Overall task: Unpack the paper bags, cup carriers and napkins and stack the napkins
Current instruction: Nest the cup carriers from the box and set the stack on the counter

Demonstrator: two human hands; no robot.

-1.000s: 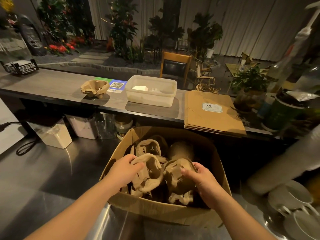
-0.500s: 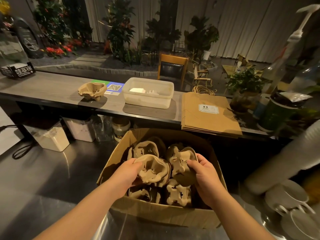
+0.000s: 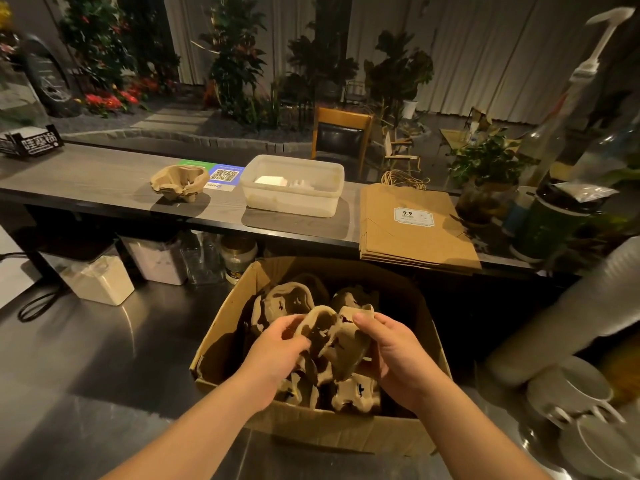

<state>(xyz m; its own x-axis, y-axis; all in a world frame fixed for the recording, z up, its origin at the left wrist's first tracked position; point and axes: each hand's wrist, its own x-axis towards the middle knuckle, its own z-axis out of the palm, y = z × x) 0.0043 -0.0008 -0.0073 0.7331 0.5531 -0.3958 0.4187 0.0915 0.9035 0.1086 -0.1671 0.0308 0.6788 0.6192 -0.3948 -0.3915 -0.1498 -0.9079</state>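
Reading left to right on the upper desk [image 3: 86,174]: a QR-code card [image 3: 224,176], then paper bags [image 3: 408,237] labelled "9.9", its smaller print illegible. Over the cardboard box [image 3: 311,427], the left hand [image 3: 277,351] and right hand [image 3: 398,355] pinch one cup carrier [image 3: 341,337] between curled fingers; carriers beneath sit in shadow.

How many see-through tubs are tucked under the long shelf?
2 that I can tell: one with pale powder at the left, one with pinkish powder beside it. Glass jars stand to their right, and more may hide behind the cardboard box.
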